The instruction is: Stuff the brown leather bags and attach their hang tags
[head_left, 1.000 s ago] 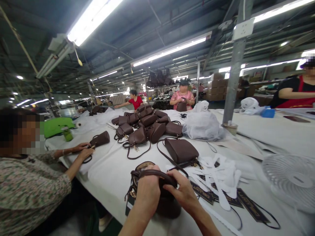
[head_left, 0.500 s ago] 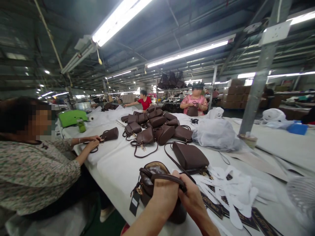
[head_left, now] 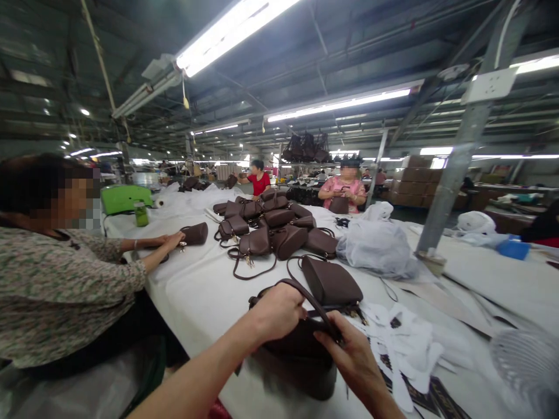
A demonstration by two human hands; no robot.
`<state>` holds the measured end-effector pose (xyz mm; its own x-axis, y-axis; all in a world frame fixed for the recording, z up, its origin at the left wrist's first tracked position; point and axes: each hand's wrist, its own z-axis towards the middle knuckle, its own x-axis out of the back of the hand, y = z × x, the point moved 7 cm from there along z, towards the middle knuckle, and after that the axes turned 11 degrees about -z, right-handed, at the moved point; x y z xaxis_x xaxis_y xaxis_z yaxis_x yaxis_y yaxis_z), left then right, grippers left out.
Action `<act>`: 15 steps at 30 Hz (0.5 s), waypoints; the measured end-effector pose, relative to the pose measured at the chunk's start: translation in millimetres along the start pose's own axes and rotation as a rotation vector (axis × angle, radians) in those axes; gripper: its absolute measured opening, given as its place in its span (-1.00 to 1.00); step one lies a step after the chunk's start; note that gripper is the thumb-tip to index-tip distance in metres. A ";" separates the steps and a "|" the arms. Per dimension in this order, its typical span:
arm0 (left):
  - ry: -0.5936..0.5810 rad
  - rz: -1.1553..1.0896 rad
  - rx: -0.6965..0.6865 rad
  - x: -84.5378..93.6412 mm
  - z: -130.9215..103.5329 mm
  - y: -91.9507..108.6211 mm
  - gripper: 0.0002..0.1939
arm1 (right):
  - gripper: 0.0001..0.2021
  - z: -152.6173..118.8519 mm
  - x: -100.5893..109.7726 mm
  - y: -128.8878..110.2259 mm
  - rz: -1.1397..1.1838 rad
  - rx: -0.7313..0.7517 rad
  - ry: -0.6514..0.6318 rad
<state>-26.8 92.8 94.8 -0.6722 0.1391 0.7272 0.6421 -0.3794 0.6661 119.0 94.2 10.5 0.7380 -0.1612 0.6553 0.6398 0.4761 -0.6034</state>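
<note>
A dark brown handbag [head_left: 305, 372] stands on the white-covered table in front of me, with its handle arched over the top. My left hand [head_left: 279, 311] is closed at the bag's upper edge, beneath the handle; its fingertips are partly hidden, so the exact part they pinch is unclear. At the right end of the top, my right hand [head_left: 347, 346] grips the bag, thumb on the near side, near the foot of the handle. Just beyond lies another brown handbag [head_left: 332, 282] on its side, its strap trailing left.
Several brown handbags [head_left: 283, 218] are piled mid-table. White paper strips [head_left: 406, 343] and black tags [head_left: 437, 398] lie to the right, near a fan [head_left: 524, 366]. Clear plastic [head_left: 375, 247] lies beside a metal post [head_left: 454, 174]. A co-worker [head_left: 56, 279] at left handles a small bag [head_left: 195, 233].
The handbag has turned, its open mouth and hanging tag no longer in sight. My left hand has shifted up and left, from the handle to the upper edge. My right hand still grips the right end.
</note>
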 end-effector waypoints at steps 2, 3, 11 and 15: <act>-0.055 0.023 0.048 0.7 -2.5 -8.2 -0.88 | -0.85 -4.1 0.2 8.3 -0.015 -0.012 -0.020; -0.065 0.069 0.081 1.8 -4.2 -12.4 -0.86 | -0.85 -5.0 0.9 11.3 -0.025 -0.016 -0.032; 0.079 0.305 -0.023 18.0 -18.8 -2.4 -0.83 | -0.85 8.8 38.2 12.4 -0.064 0.001 -0.068; 0.107 0.231 0.055 9.5 -34.5 -27.9 -0.82 | -0.83 -2.2 38.8 36.4 -0.114 -0.031 -0.176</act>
<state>-63.8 73.2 77.4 -0.5383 -0.0439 0.8416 0.8005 -0.3388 0.4943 171.4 103.3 13.0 0.6132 -0.0576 0.7878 0.7255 0.4357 -0.5328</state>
